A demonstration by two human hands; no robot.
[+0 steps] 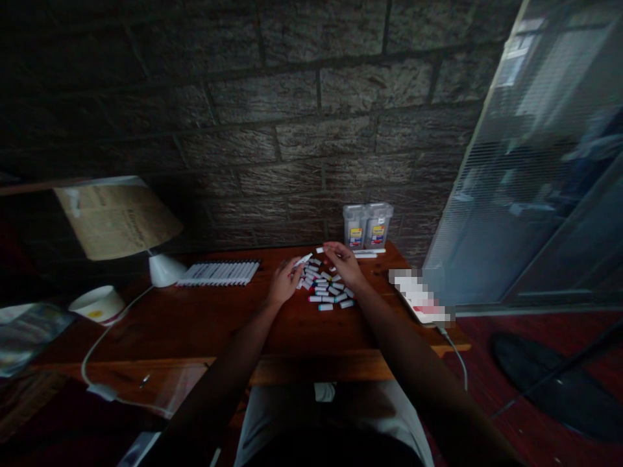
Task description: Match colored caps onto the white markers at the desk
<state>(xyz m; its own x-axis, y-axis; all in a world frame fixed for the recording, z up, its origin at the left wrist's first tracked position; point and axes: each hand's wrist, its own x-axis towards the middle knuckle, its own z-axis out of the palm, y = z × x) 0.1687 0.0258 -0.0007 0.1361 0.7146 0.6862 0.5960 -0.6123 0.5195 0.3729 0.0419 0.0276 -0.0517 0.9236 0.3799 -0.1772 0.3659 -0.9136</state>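
Closed around a white marker [303, 259], my left hand [283, 283] is above the wooden table [204, 324], the marker's tip end pointing up and right. My right hand [344, 264] pinches a small white marker cap [320, 250], held a short gap from the marker. Below and between both hands lies a heap of loose marker caps [325, 290], white with coloured ends. To the left, a row of white markers [219, 272] lies side by side. Two white markers [368, 253] rest by the clear plastic cases [367, 226] at the back.
A lamp [163, 267] with a printed shade and a paper cup [97, 305] stand on the left, with a white cord [90, 353] running over the table edge. A blurred-out flat device [421, 298] with a cable lies at the right edge. A stone-block wall [292, 143] rises behind.
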